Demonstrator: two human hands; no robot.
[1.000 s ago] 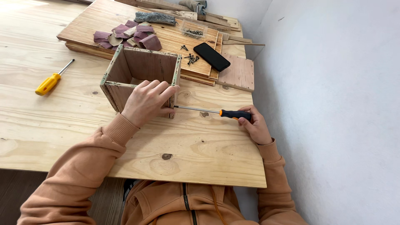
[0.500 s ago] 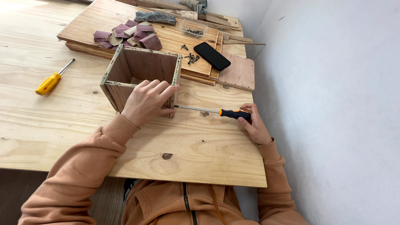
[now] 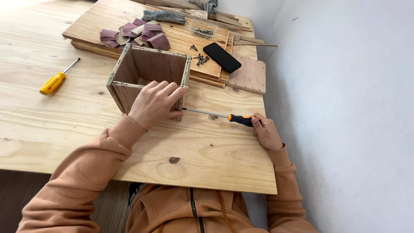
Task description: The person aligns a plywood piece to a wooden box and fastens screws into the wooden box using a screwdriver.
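While the left hand (image 3: 154,103) lies spread over the near right corner of the wooden box (image 3: 146,77), fingers draped on its top edge and palm against the front wall, I see the right hand (image 3: 266,132) closed around the orange and black handle of a screwdriver (image 3: 224,115). The box sits on the desk (image 3: 77,129), open at the top, its four walls upright. The screwdriver lies nearly level just above the desk, to the right of the box, and its metal shaft runs leftward until the tip meets the box's right corner, just under the left hand's fingers. I cannot tell whether the tip sits on a screw, because the fingers cover that spot.

Left of the box, well apart from it, a second screwdriver with a yellow handle (image 3: 54,81) rests flat on the desk. Behind the box lies a stack of plywood boards (image 3: 181,39). On that stack, a heap of reddish sandpaper scraps (image 3: 138,34) sits right behind the box, loose dark screws (image 3: 199,58) lie behind its right corner, and a black phone (image 3: 222,57) rests face down just right of the screws. Both sleeves are orange-brown.
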